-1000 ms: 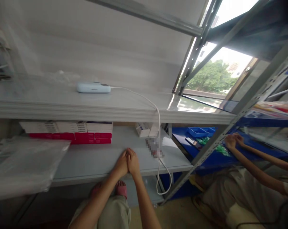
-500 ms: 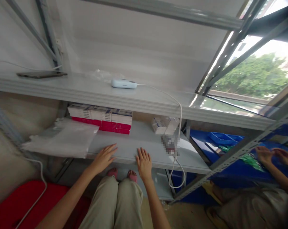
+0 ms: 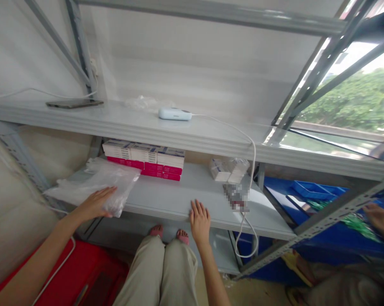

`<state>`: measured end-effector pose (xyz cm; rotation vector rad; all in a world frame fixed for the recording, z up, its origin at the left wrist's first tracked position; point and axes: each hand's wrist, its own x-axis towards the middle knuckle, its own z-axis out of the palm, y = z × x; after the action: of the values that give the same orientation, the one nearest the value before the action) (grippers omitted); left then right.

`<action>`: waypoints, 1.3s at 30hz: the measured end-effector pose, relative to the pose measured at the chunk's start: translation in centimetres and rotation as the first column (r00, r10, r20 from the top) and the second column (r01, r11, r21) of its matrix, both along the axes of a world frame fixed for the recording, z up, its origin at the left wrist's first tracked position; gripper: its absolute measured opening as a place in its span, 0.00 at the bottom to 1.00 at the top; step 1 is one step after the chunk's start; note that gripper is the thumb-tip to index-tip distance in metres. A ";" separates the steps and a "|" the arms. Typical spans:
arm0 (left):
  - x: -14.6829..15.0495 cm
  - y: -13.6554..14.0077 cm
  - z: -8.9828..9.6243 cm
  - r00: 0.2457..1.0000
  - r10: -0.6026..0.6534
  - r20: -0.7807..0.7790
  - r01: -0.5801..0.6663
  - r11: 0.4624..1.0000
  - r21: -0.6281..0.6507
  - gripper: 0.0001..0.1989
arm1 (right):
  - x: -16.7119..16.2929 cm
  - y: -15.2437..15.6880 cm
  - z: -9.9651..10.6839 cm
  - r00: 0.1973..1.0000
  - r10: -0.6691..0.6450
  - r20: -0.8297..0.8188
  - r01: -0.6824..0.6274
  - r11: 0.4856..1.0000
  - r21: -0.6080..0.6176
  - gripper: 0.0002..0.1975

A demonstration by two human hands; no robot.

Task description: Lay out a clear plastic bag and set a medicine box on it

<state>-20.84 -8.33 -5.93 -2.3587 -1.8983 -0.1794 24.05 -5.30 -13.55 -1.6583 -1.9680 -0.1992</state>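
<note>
The left hand (image 3: 94, 204) lies flat, fingers spread wide, on top of a stack of clear plastic bags (image 3: 93, 185) at the left end of the lower shelf (image 3: 185, 197), palm pressing on the near corner, a contact that looks suited to pinning or sliding the slippery stack rather than gripping it. The bags lie flat, their long axis running left to right along the shelf, the near left corner hanging over the front edge and the far right corner pointing toward the red and white boxes (image 3: 145, 159) stacked at the back. The right hand (image 3: 200, 219) rests open on the shelf's front lip, fingers loosely splayed and holding nothing, likely a brace for balance. On the upper shelf (image 3: 131, 123) a pale blue device (image 3: 175, 114) sits with its white cable (image 3: 251, 170) drooping past both shelves. At far right, another person's hand (image 3: 381, 219) is over a blue surface (image 3: 306, 199).
</note>
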 end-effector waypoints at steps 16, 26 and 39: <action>2.5 0.9 5.1 0.968 -0.002 0.250 0.035 0.991 -0.125 0.28 | 0.0 0.0 -0.1 1.000 -0.009 0.027 0.008 1.000 0.025 0.22; 5.6 1.6 8.3 0.934 -0.043 0.354 -0.062 0.957 0.282 0.29 | 0.1 0.3 -0.3 0.998 0.000 -0.069 -0.001 1.000 -0.012 0.21; 23.3 -1.1 8.0 0.723 -0.520 0.454 0.559 0.827 0.057 0.19 | -3.1 -2.0 8.0 0.905 0.408 -0.118 -0.355 0.879 0.318 0.33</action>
<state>2.46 -9.40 2.11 -3.0884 -1.2777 -0.7771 20.98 -7.29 -5.50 -1.0374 -1.9714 -0.1687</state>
